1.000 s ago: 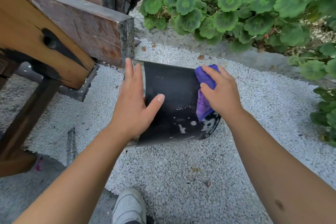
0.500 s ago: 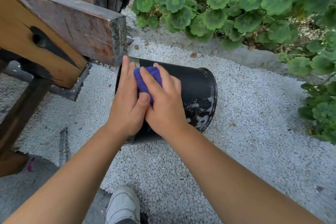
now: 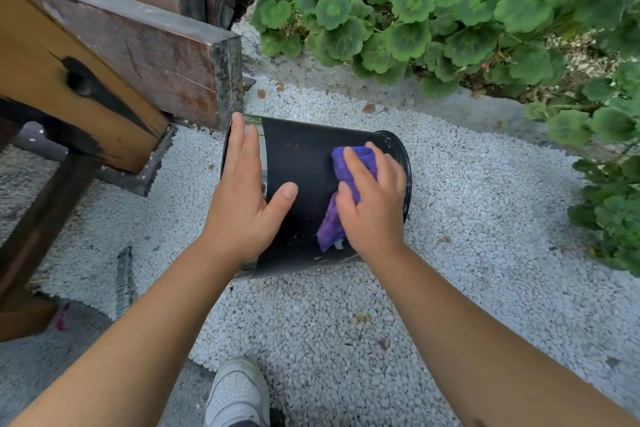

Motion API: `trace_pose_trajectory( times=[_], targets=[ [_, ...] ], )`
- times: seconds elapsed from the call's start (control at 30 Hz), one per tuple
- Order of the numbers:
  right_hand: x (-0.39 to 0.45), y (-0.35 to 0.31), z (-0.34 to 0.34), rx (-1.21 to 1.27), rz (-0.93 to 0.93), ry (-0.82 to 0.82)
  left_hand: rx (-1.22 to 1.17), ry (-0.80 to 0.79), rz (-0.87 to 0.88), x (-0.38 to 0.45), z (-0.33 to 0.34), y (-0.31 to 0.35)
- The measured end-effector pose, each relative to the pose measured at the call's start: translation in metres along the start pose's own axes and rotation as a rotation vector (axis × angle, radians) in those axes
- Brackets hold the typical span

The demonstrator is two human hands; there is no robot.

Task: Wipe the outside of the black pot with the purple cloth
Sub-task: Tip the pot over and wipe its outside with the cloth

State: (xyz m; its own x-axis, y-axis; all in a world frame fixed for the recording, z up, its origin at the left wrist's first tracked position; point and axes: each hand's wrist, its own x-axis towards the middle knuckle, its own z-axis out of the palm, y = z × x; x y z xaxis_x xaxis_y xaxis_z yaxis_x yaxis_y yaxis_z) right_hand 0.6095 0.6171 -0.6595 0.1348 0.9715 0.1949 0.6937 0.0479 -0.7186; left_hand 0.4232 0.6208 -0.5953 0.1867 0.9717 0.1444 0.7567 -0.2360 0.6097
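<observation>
Lying on its side on white gravel (image 3: 467, 218), black pot (image 3: 304, 163), open rim with a shiny metal band toward the left, base toward the right. Pressed flat against the pot's upper side near the base, bunched purple cloth (image 3: 337, 215), one end trailing down toward the viewer. On top of the cloth, right hand (image 3: 372, 204), fingers curled loosely over the fabric and holding it to the pot wall. At the rim end, left hand (image 3: 244, 201), open, fingers stretched together along the metal band, thumb spread out across the black side, steadying the pot. Just beyond the rim, to the upper left, dark wooden beams (image 3: 145, 45) and a lighter wooden plank (image 3: 52, 80). Behind and to the right, green round-leaved plants (image 3: 415, 17). Near the bottom edge, toe of a white shoe (image 3: 239, 392).
</observation>
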Motion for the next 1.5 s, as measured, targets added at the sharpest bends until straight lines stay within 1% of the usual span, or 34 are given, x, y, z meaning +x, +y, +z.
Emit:
trace_pose_trajectory(
  times=[0.07,0.13,0.2,0.27,0.33,0.4,0.43,0.53,0.6,0.7,0.73,0.8,0.9,0.93,1.0,1.1,1.2,1.33,1.5],
  targets=[
    [0.002,0.013,-0.003,0.011,0.065,-0.003,0.065,-0.033,0.005,0.002,0.0,0.0],
    [0.004,0.023,-0.007,-0.006,0.086,-0.004,0.113,-0.063,0.038,0.005,0.0,0.0],
    [0.007,0.032,-0.009,-0.043,0.1,0.002,0.116,-0.099,0.059,0.01,-0.003,0.001],
    [0.01,0.039,-0.011,0.009,0.158,-0.003,0.092,-0.119,0.048,0.014,-0.006,0.0],
    [0.011,0.047,-0.012,0.086,0.195,-0.014,0.062,-0.08,0.044,0.011,-0.006,-0.002],
    [0.011,0.052,-0.013,0.103,0.195,-0.032,-0.011,-0.015,0.049,-0.004,-0.004,-0.008],
    [0.011,0.051,-0.012,0.097,0.188,-0.037,-0.06,-0.009,0.06,-0.015,-0.002,-0.011],
    [0.014,0.044,-0.006,0.079,0.163,-0.034,-0.163,-0.06,0.069,-0.039,0.003,-0.02],
    [0.016,0.038,-0.005,0.058,0.142,-0.013,-0.145,-0.049,0.057,-0.037,0.004,-0.02],
    [0.022,0.024,-0.01,0.084,0.152,0.027,-0.026,0.0,0.108,-0.023,0.007,-0.014],
    [0.023,0.015,-0.012,0.104,0.125,0.051,-0.018,0.003,0.121,-0.018,0.009,-0.011],
    [0.023,-0.008,-0.01,0.136,0.005,0.095,-0.034,0.002,0.154,-0.011,0.013,-0.007],
    [0.009,-0.043,0.007,0.205,-0.188,0.067,-0.079,-0.005,0.188,-0.003,0.018,0.001],
    [0.0,-0.048,0.013,0.21,-0.216,0.045,-0.086,-0.01,0.189,-0.001,0.019,0.003],
    [-0.013,-0.048,0.021,0.161,-0.214,0.021,-0.072,-0.015,0.195,0.0,0.02,0.005],
    [-0.018,-0.029,0.024,0.063,-0.207,0.02,-0.061,-0.007,0.178,0.001,0.017,0.001],
    [-0.017,-0.01,0.025,0.003,-0.147,0.008,-0.054,0.012,0.143,0.003,0.012,-0.006],
    [-0.019,0.002,0.026,-0.034,0.005,-0.012,-0.026,0.037,0.119,0.003,0.01,-0.011],
    [-0.018,0.015,0.026,-0.094,0.144,0.013,-0.017,0.04,0.067,0.003,0.01,-0.014]
  ],
)
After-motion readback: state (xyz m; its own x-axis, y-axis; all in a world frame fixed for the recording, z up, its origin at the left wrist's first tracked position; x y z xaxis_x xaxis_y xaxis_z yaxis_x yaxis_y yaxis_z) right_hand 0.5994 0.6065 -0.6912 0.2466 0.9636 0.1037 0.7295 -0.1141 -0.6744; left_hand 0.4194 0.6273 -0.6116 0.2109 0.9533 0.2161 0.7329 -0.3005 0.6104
